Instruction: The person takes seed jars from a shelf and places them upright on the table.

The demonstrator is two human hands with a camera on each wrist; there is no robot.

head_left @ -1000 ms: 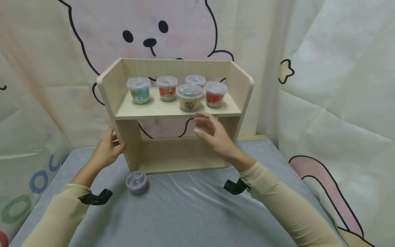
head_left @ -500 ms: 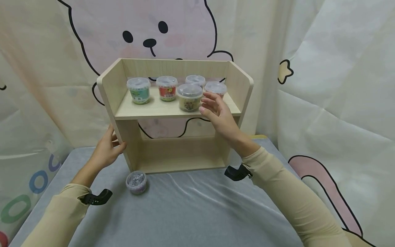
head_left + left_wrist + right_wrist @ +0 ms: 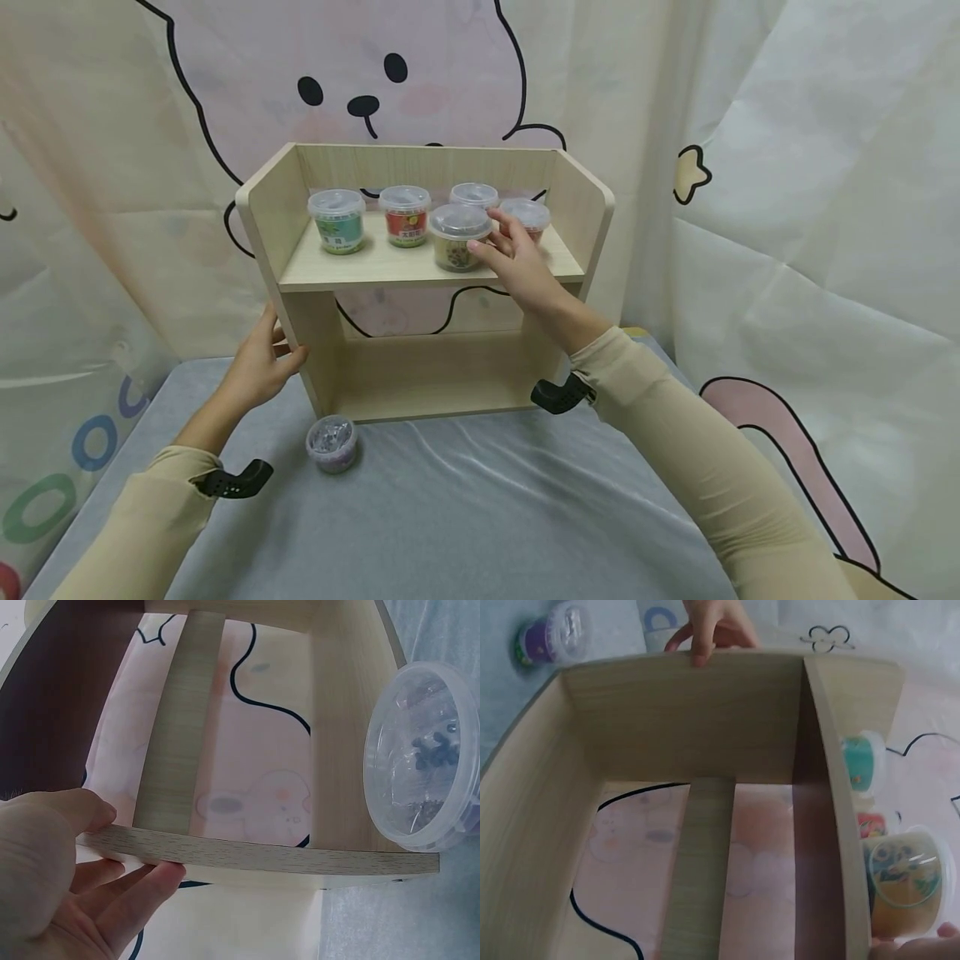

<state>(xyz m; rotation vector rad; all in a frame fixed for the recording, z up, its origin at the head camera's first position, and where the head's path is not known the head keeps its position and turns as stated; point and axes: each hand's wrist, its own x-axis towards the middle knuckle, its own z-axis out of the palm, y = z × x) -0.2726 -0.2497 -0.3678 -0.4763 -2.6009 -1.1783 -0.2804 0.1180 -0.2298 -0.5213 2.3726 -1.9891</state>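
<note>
Two bare hands are at a wooden rack [image 3: 442, 371]: the left hand [image 3: 255, 367] pinches the edge of its side panel [image 3: 262, 851], thumb on the inner face and fingers on the outer. The right hand [image 3: 525, 271] reaches over the upper shelf [image 3: 360, 271], its thumb and fingers spread around the near right side of a yellow-brown cup [image 3: 452, 250] with a clear domed lid; whether they press on it firmly I cannot tell. That cup stands upright on the shelf, just left of the right hand's fingertips. Directly behind those fingers is a cup with a red label [image 3: 532, 217], partly hidden by them, and another lidded cup [image 3: 474, 194] stands beyond the fingertips, partly hidden behind the yellow-brown cup. Farther left of the right hand come a second red-labelled cup [image 3: 407, 221] and, well apart from it, a green-labelled cup [image 3: 339, 225], above and to the right of the left hand. Nearer the person than the left hand, and to its right, a small purple cup [image 3: 332, 444] rests on the grey-blue cloth [image 3: 435, 517], near the rack's foot.
</note>
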